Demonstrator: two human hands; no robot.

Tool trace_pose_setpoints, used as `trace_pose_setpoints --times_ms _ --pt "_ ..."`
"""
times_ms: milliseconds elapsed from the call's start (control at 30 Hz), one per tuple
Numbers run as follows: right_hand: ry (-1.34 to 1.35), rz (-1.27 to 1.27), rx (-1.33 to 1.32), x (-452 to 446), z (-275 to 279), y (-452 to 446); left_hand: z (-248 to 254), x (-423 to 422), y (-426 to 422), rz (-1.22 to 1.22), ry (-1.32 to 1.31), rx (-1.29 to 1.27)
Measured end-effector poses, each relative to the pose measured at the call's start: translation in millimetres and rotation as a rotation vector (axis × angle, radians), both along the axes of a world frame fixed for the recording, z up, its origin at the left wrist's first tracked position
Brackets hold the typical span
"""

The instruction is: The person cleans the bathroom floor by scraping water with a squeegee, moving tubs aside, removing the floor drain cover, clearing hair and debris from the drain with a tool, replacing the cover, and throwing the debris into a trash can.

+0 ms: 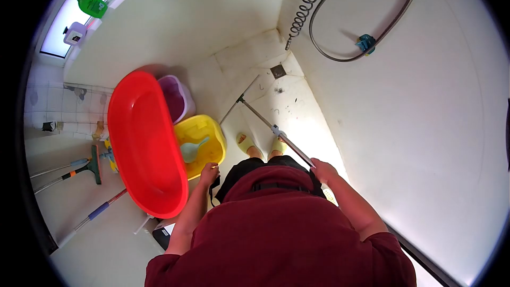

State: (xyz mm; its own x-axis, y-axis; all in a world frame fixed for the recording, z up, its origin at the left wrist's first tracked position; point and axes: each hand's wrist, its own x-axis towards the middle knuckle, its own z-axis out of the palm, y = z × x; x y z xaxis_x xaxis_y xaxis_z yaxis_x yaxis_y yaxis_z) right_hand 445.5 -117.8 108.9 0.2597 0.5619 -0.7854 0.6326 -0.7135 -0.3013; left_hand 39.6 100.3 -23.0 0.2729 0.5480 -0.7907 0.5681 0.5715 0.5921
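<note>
My right hand (pixel 323 171) is closed around the upper end of a floor squeegee's metal pole (pixel 295 146). The pole slants down and away to the squeegee's thin, wide head (pixel 240 98), which lies across the wet-looking floor beyond my feet. My left hand (pixel 209 174) is curled closed beside the yellow basin (pixel 210 149). A black strap (pixel 213 191) hangs by that hand; whether the fingers hold it is hidden. Inside the yellow basin rests a pale blue-green dipper (pixel 192 150).
A red tub (pixel 141 143) stands on its side at left, before a purple bucket (pixel 178 98). A floor drain (pixel 278 71) and dark debris (pixel 279 90) lie ahead. A shower hose (pixel 319 48) hangs at right. Handled cleaning tools (pixel 94 165) lean at far left.
</note>
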Motion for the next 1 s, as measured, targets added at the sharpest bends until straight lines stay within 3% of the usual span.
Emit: trace_pose_setpoints --times_ms 300,333,367,400,433,533,633,733,833,867,967,1000 --pt "-0.158 -0.080 -0.100 20 48 -27 -12 -5 -10 -0.099 0.059 0.058" --pt "-0.142 -0.038 0.111 27 26 -62 -13 -6 -12 -0.098 0.061 0.060" --pt "-0.125 0.003 0.323 25 42 -62 -3 -1 -13 -0.175 0.094 0.120" --pt "0.484 -0.632 -0.061 34 64 -65 9 2 -13 -0.254 0.125 0.180" --pt "0.689 -0.790 -0.126 35 87 -62 18 7 -10 -0.336 0.153 0.242" --pt "0.547 -0.703 -0.030 49 95 -72 7 -5 -9 -0.292 0.134 0.224" --pt "0.479 -0.809 -0.016 38 110 -58 -40 -34 0 -0.231 -0.091 0.243" --pt "0.461 -0.980 0.020 24 97 -46 -54 -46 23 -0.103 -0.139 -0.032" --pt "0.467 -1.142 0.083 14 91 -16 -22 -29 59 -0.037 0.012 -0.208" --pt "0.458 -1.161 0.088 12 85 -6 -20 -28 68 -0.179 0.014 -0.012" --pt "0.415 -1.165 0.121 7 73 30 -7 -19 104 -0.319 0.022 0.068" --pt "0.398 -1.178 0.119 5 81 44 4 -13 107 -0.192 0.060 0.062"
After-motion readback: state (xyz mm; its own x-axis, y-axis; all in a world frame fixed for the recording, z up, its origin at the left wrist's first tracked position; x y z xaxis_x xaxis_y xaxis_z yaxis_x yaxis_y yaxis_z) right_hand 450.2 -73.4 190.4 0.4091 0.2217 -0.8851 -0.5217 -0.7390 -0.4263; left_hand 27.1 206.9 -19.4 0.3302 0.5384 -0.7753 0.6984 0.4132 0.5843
